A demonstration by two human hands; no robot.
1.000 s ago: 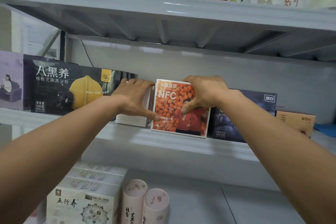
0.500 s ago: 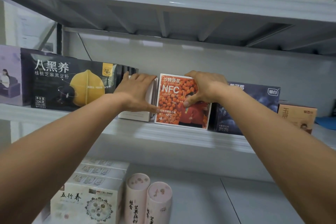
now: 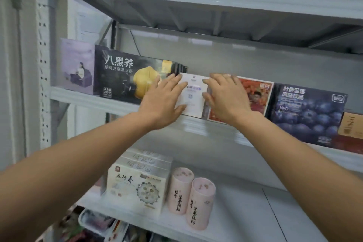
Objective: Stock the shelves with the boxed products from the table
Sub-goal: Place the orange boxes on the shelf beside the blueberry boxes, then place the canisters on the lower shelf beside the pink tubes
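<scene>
On the middle shelf (image 3: 94, 98) a red-orange NFC box (image 3: 257, 94) stands upright between a white box (image 3: 193, 96) and a dark blue blueberry box (image 3: 306, 112). My right hand (image 3: 225, 98) lies flat with straight fingers over the left part of the red-orange box, hiding much of its front. My left hand (image 3: 165, 100) is spread open with its fingertips at the white box's left edge, partly in front of the long black box (image 3: 125, 76). Neither hand grips anything.
A lilac box (image 3: 77, 66) stands at the shelf's left end and a tan box (image 3: 351, 125) at the right. The lower shelf holds stacked cream boxes (image 3: 137, 182) and two pink canisters (image 3: 190, 196). Bottles and cups line the top shelf.
Both hands have let go of the red-orange box and opened flat. The box now stands further right beside the blue one, with the white box's front uncovered. The view has swung left.
</scene>
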